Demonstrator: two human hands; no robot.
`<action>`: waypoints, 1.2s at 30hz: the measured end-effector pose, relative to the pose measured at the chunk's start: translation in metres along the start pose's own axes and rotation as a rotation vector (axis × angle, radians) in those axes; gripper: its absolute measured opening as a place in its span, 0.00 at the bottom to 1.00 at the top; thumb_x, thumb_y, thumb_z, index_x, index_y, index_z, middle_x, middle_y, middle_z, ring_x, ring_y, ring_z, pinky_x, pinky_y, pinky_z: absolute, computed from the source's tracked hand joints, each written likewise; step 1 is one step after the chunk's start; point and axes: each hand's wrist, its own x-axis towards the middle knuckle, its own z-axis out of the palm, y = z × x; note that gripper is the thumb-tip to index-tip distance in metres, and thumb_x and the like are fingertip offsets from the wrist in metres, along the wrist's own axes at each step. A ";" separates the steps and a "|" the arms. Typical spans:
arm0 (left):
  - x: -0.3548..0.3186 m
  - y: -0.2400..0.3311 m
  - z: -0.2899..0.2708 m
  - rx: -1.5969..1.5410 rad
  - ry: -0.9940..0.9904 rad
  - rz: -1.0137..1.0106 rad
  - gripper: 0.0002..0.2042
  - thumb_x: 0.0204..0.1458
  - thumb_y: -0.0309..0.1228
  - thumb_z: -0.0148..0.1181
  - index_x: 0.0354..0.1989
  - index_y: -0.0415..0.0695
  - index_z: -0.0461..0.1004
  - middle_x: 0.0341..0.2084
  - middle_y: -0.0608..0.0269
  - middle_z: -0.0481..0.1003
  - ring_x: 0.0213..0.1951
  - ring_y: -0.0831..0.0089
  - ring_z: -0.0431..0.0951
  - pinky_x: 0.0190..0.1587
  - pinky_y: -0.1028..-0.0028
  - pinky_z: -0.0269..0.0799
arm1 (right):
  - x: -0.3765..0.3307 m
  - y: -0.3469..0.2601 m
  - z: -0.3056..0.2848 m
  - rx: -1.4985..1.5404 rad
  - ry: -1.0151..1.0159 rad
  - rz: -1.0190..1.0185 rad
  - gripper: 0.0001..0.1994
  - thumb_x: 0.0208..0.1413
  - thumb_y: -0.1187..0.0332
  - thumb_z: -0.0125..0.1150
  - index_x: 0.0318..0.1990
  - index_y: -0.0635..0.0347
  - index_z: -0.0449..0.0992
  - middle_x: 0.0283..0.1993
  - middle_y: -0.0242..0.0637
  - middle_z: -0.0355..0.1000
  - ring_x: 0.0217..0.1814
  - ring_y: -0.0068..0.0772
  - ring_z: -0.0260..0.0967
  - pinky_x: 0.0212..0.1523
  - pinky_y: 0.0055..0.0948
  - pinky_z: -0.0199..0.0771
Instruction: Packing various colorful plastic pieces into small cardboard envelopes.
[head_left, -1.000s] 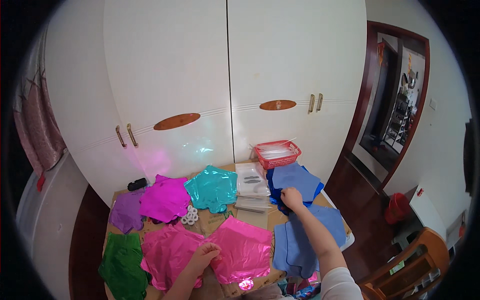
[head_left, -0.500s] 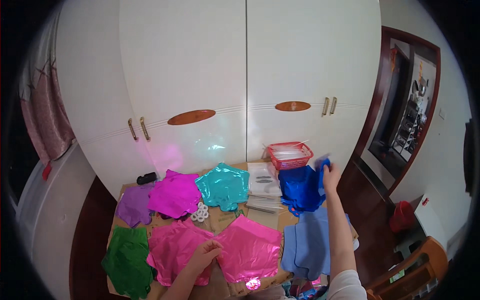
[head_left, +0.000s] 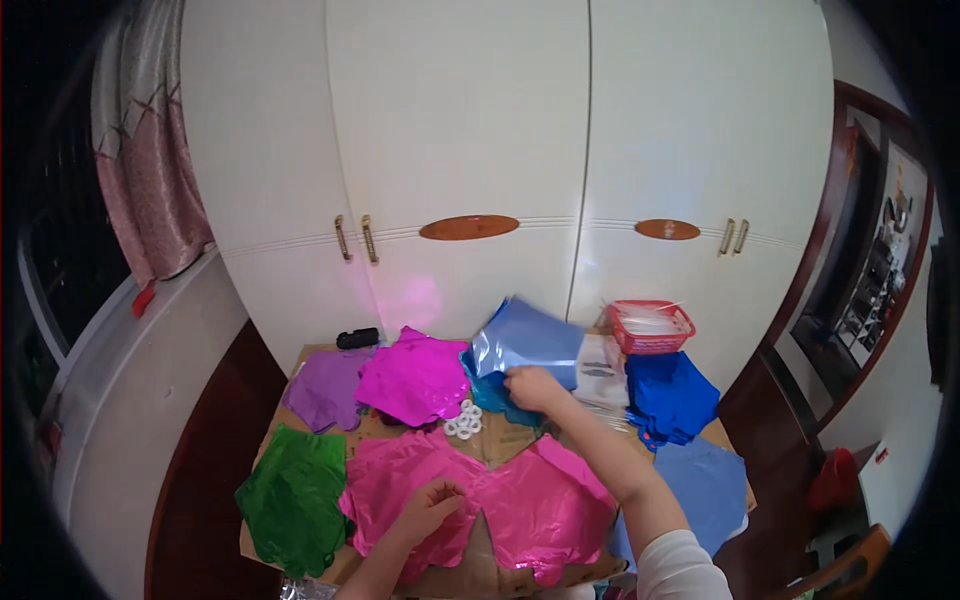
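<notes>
Right hand (head_left: 535,390): one of two I have in view; its grip is closed on the lower edge of a single pale blue foil piece.
Held pale blue foil piece (head_left: 535,340): one, raised at the back of the tabletop (head_left: 478,555), hiding much of the teal foil; I can't tell whether the two touch.
Teal foil (head_left: 500,400): one piece or pile, showing only below and left of the held piece.
Left hand (head_left: 430,510): the second, over the left of two pink foil pieces (head_left: 548,505); the fingers curl toward the thumb, and I can't tell whether that grip holds anything.
Left-side foil: three colours, one showing of each: green foil (head_left: 295,500) in front, purple foil (head_left: 325,390) behind it, magenta foil (head_left: 412,378) just beside the purple.
White rings (head_left: 463,420): one cluster, roughly seven by my count, near the magenta.
Dark blue foil (head_left: 672,395): one pile, right of the clear packets (head_left: 600,362), which I can't count.
Resting pale blue foil (head_left: 702,490): one pile, partly behind my view of the right forearm.
Red basket (head_left: 650,342): one, holding white sticks (head_left: 648,321), too many to count.
Black object (head_left: 357,339): one, behind the purple.
Cabinet handles (head_left: 370,240): four, in two pairs.
</notes>
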 end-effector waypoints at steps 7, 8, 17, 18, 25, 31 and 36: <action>0.000 -0.005 -0.022 0.041 0.045 0.039 0.05 0.54 0.25 0.55 0.38 0.42 0.72 0.28 0.72 0.71 0.32 0.84 0.71 0.36 0.82 0.66 | -0.003 -0.038 0.022 0.045 -0.002 0.071 0.17 0.47 0.53 0.57 0.32 0.59 0.78 0.40 0.42 0.70 0.43 0.43 0.71 0.38 0.40 0.74; 0.001 -0.005 -0.022 0.045 0.042 0.040 0.05 0.54 0.25 0.55 0.38 0.42 0.71 0.28 0.72 0.71 0.32 0.84 0.71 0.35 0.82 0.66 | -0.003 -0.041 0.024 0.033 0.026 0.073 0.16 0.48 0.54 0.57 0.33 0.58 0.78 0.39 0.41 0.71 0.43 0.43 0.71 0.38 0.40 0.74; 0.016 -0.007 -0.016 0.032 -0.017 0.045 0.05 0.54 0.25 0.54 0.38 0.42 0.71 0.26 0.74 0.70 0.30 0.86 0.70 0.34 0.83 0.65 | 0.001 -0.048 0.046 0.188 0.254 0.349 0.08 0.47 0.60 0.60 0.29 0.52 0.80 0.32 0.39 0.74 0.34 0.43 0.73 0.33 0.42 0.73; 0.018 -0.008 -0.017 0.036 -0.020 0.043 0.05 0.54 0.25 0.54 0.38 0.42 0.71 0.26 0.74 0.69 0.30 0.86 0.69 0.33 0.83 0.65 | 0.002 -0.047 0.048 0.269 0.296 0.411 0.08 0.46 0.60 0.61 0.29 0.53 0.80 0.31 0.41 0.74 0.32 0.43 0.73 0.32 0.42 0.73; 0.081 -0.003 -0.013 0.702 0.177 0.459 0.11 0.47 0.28 0.56 0.39 0.38 0.70 0.30 0.57 0.73 0.33 0.61 0.74 0.37 0.67 0.69 | 0.002 -0.016 0.051 0.626 0.266 0.610 0.14 0.38 0.57 0.69 0.24 0.58 0.79 0.24 0.46 0.73 0.27 0.49 0.72 0.30 0.40 0.69; 0.190 0.002 -0.010 1.259 0.381 0.821 0.13 0.42 0.27 0.54 0.38 0.41 0.69 0.38 0.52 0.73 0.43 0.55 0.74 0.42 0.59 0.69 | 0.008 -0.018 0.050 0.765 0.292 0.634 0.15 0.37 0.56 0.71 0.23 0.60 0.78 0.20 0.42 0.71 0.21 0.37 0.69 0.27 0.34 0.67; 0.235 -0.001 0.006 1.346 0.127 0.466 0.18 0.42 0.24 0.53 0.45 0.39 0.68 0.36 0.54 0.74 0.45 0.56 0.72 0.44 0.55 0.66 | -0.001 0.015 0.062 1.143 0.315 0.709 0.12 0.42 0.59 0.71 0.24 0.58 0.79 0.21 0.29 0.72 0.21 0.21 0.64 0.24 0.24 0.64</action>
